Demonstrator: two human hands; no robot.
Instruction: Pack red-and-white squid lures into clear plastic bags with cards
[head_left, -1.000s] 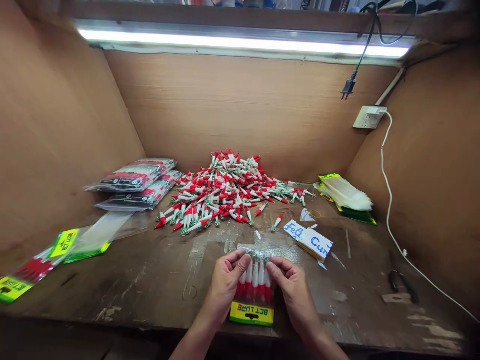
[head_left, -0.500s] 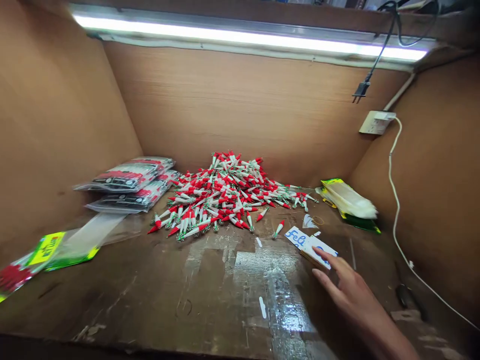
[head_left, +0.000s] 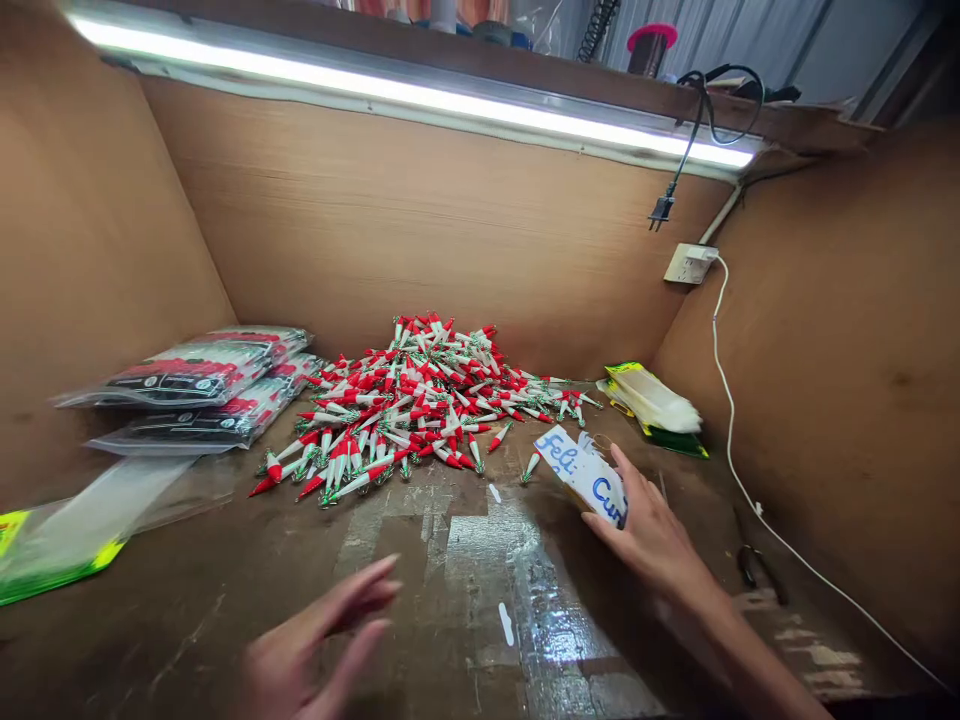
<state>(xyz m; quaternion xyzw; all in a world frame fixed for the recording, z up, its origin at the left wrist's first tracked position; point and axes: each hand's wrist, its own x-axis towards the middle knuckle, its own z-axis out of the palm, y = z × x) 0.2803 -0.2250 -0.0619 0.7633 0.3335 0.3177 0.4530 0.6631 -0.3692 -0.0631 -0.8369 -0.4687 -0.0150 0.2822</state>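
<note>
My right hand (head_left: 637, 520) is closed around a small block with a white label (head_left: 577, 470) bearing blue handwriting, part of it reading "Feli". Fingers and thumb grip its right end, just above the worktop. At the lower left, slightly blurred, my left hand (head_left: 322, 640) hovers over the surface with thumb and fingers apart and nothing in it. Beyond both hands lies a big heap of red-and-white squid jigs (head_left: 427, 400) with green hook ends. A single squid jig (head_left: 531, 467) rests beside the labelled block.
Packed plastic bags (head_left: 210, 375) are stacked on the left, near flat clear bags with green edges (head_left: 75, 550). More yellow-topped bags (head_left: 652, 400) lie at the back right. A white cord (head_left: 731, 420) runs down from an outlet (head_left: 690, 263); pliers (head_left: 757, 570) lie at right.
My right hand has gone from reaching over the labelled block to gripping it, tilting its label toward me. My left hand has come into view. The camera has turned slightly right.
</note>
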